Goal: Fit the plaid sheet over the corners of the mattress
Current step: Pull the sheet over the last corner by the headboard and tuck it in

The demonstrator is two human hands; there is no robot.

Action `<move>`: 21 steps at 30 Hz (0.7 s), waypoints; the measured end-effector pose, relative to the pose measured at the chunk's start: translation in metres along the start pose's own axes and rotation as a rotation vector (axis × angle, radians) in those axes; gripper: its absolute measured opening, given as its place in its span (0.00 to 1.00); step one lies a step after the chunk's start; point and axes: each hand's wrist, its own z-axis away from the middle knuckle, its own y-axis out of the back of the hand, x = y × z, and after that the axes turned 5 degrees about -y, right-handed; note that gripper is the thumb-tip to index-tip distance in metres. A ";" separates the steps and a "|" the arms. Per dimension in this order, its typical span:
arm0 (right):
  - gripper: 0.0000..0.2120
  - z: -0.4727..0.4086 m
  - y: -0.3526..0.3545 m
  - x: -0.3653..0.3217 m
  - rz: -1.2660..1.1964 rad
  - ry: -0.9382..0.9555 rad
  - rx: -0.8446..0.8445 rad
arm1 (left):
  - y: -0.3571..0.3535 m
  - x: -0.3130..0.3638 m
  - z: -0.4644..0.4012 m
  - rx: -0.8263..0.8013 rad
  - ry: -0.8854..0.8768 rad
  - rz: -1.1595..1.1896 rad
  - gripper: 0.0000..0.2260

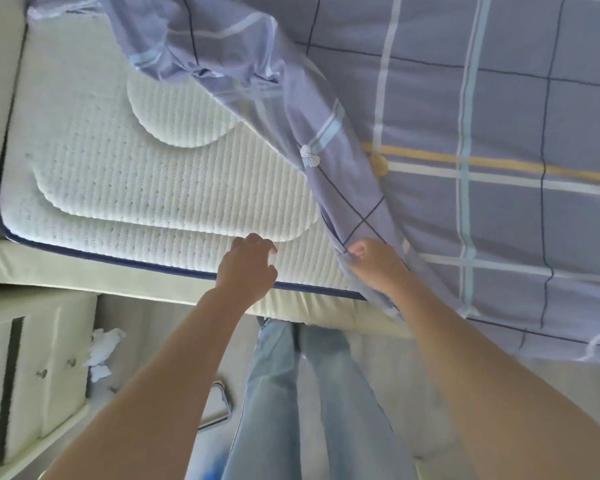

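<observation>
A lavender plaid sheet (499, 116) with white, light-blue and yellow stripes covers the right part of the white quilted mattress (136, 181). Its loose edge runs diagonally from the top left down to the near side, leaving the left part and the near left corner (11, 230) bare. My right hand (374, 263) is shut on the sheet's edge at the near side of the mattress. My left hand (248, 268) hovers over the bare mattress just left of it, fingers curled and apart, holding nothing.
A pale upholstered bed frame (84, 275) borders the mattress at the near side and left. A light nightstand with drawer knobs (42, 372) stands at the lower left, with crumpled white paper (104, 348) beside it. My legs in jeans (291, 393) stand against the bed.
</observation>
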 end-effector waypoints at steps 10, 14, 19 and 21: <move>0.25 -0.121 -0.073 0.046 -0.025 -0.056 0.033 | -0.105 -0.007 -0.088 -0.084 -0.128 -0.056 0.23; 0.08 -0.148 -0.090 0.067 0.047 -0.020 -0.078 | -0.132 0.000 -0.112 -0.057 -0.256 -0.229 0.30; 0.11 -0.133 -0.094 0.083 -0.065 0.041 -0.262 | -0.161 0.019 -0.132 -0.107 -0.434 -0.465 0.33; 0.11 -0.123 -0.091 0.088 -0.130 0.062 -0.363 | -0.167 0.022 -0.136 -0.116 -0.437 -0.544 0.25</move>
